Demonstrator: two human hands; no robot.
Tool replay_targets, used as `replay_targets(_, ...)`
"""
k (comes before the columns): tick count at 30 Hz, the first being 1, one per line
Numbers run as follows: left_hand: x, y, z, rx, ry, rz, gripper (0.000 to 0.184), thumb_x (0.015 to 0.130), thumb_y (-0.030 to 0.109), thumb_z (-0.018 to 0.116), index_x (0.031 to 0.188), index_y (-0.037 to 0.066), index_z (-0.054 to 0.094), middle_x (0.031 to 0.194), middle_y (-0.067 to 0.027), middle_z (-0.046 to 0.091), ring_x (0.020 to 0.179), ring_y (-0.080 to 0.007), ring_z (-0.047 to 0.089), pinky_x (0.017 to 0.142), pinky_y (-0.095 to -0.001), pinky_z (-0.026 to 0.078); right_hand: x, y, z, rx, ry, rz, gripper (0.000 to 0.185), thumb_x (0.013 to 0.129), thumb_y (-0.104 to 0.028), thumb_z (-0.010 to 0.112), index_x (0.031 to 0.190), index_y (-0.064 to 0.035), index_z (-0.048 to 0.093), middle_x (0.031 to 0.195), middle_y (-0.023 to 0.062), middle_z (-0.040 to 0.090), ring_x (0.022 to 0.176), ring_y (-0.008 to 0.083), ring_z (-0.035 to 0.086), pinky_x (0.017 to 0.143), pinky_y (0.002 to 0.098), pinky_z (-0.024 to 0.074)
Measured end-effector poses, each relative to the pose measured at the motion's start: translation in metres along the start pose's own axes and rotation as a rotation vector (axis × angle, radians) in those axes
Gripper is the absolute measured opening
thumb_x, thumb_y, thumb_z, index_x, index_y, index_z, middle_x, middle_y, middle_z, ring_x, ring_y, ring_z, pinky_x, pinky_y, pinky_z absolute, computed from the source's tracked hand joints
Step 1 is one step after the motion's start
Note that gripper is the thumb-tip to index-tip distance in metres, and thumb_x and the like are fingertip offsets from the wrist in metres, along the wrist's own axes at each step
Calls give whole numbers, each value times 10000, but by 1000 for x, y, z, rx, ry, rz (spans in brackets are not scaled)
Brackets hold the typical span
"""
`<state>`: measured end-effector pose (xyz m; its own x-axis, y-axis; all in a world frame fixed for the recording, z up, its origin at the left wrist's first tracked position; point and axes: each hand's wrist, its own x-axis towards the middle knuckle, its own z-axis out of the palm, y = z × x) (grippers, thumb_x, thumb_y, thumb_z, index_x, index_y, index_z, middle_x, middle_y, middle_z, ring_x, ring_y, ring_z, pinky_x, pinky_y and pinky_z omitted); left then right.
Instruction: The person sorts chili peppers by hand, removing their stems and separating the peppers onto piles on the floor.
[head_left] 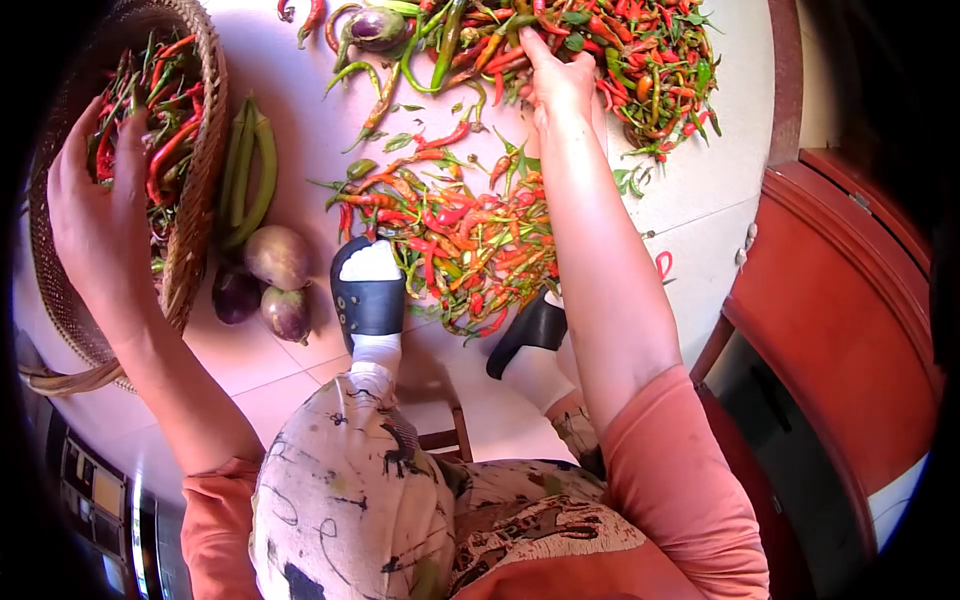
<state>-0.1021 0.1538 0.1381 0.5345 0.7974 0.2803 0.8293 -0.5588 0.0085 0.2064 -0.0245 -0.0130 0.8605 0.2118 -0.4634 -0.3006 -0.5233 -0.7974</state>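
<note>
The left hand point(105, 220) is inside the big woven basket point(205, 190) on the left side. Its fingers are spread a bit wide and bent down over the red peppers point(172, 150) in there. Some peppers poke up between the thumb and the fingers, and some lie just past the tips. I cannot tell if those fingers hold a pepper. The right hand point(560, 80) is down on the large pile of peppers point(640, 60) at the top. Its thumb and one finger are apart, with red and green peppers right by them and past the tips. The other fingers are hard to see, so I cannot tell if they hold one. A smaller pile of peppers point(460, 235), red, orange and green, lies on the floor point(690, 210) nearer the person, beside the right arm and near the feet in dark sandals point(368, 305). Long green pods point(250, 170) lie just beside the basket. Three round purple eggplants point(278, 257) sit close together below the pods. One more purple eggplant point(377, 29) is at the left end of the large pile, with long green peppers point(448, 45) near it.
</note>
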Motion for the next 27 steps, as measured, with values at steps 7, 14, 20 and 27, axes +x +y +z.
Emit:
replay_targets(7, -15, 68, -8, -303, 14, 127, 372, 785, 192, 696, 1131, 87, 606, 1203, -153, 530, 1092, -295, 514, 928, -357, 400, -13, 15, -42, 31, -366, -37, 246, 904, -138, 509, 1081, 28, 465, 848, 105, 611, 611, 124, 582, 497, 211, 455)
replay_targets(14, -49, 141, 17, -1228, -643, -190, 268, 825, 159, 636, 1056, 24, 616, 911, -90, 631, 763, -133, 589, 637, -266, 472, -65, 42, -96, 573, -553, 302, 390, 939, -169, 439, 1294, -10, 404, 1140, 157, 568, 898, 210, 594, 692, 323, 510)
replay_targets(20, -79, 187, 82, -1619, -1296, -535, 363, 922, 231, 515, 1187, -16, 518, 1052, -94, 616, 909, -155, 598, 792, -264, 482, -100, 35, -98, 668, -661, 424, 308, 941, -167, 431, 1203, -10, 465, 1058, 154, 614, 853, 204, 630, 620, 263, 508)
replay_targets(27, -94, 205, 101, -2027, -1598, -911, 276, 948, 144, 427, 1194, 28, 474, 1007, -105, 615, 829, -226, 636, 760, -348, 537, -107, 29, -86, 440, -672, 385, 246, 936, -168, 466, 1128, -24, 523, 948, 63, 627, 750, 138, 632, 532, 223, 481)
